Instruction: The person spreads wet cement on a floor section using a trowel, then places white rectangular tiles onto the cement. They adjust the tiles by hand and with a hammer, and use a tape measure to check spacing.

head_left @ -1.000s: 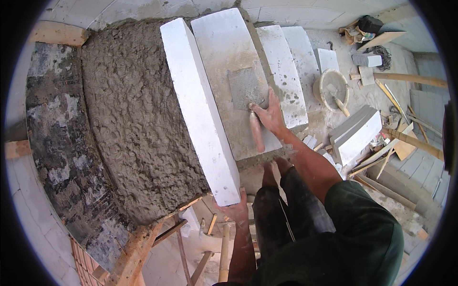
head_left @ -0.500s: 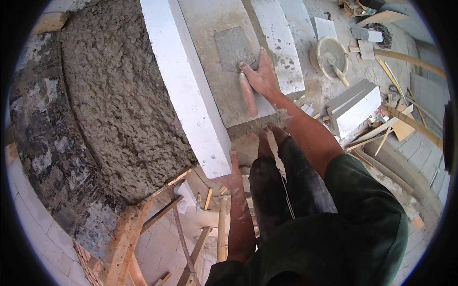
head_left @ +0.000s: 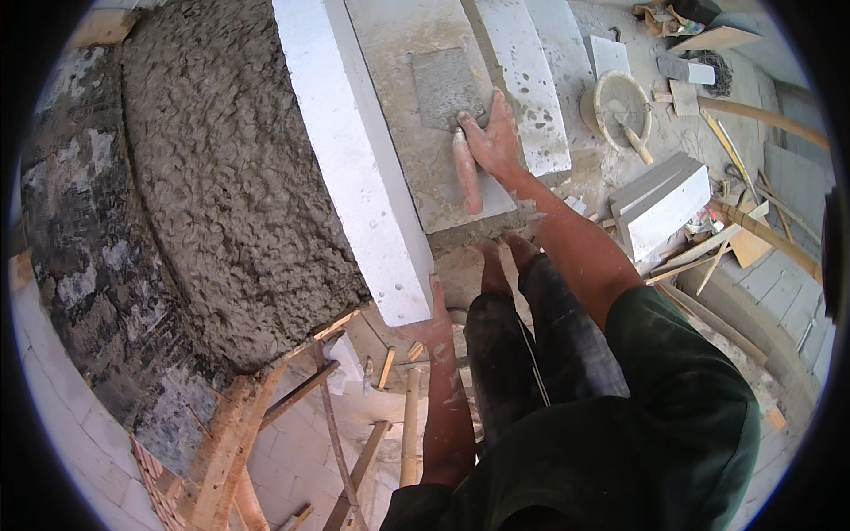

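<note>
A long white block (head_left: 350, 146) lies slantwise between the wet mortar and a grey-smeared step. At its near end, my left hand (head_left: 431, 319) grips the block, with one finger up along its right side; the other fingers are partly hidden. My right hand (head_left: 496, 146) leans on the step (head_left: 390, 35), thumb and fingers spread apart. Just left of it lies a trowel with a reddish handle (head_left: 467, 173) and a square, mortar-coated blade (head_left: 443, 88). The thumb is at the top of the handle, but the hand is not wrapped around it.
Rough wet mortar (head_left: 221, 159) fills the form on the left, beside a dark stained board (head_left: 80, 203). Timber props (head_left: 239, 442) stand below its near edge. To the right are a bucket (head_left: 589, 111) with a second trowel inside, stacked blocks (head_left: 664, 212) and loose wood strips.
The whole view has shifted slightly, so things appear a little farther right. Both hands keep their places at the block and the step; the trowel lies as before.
</note>
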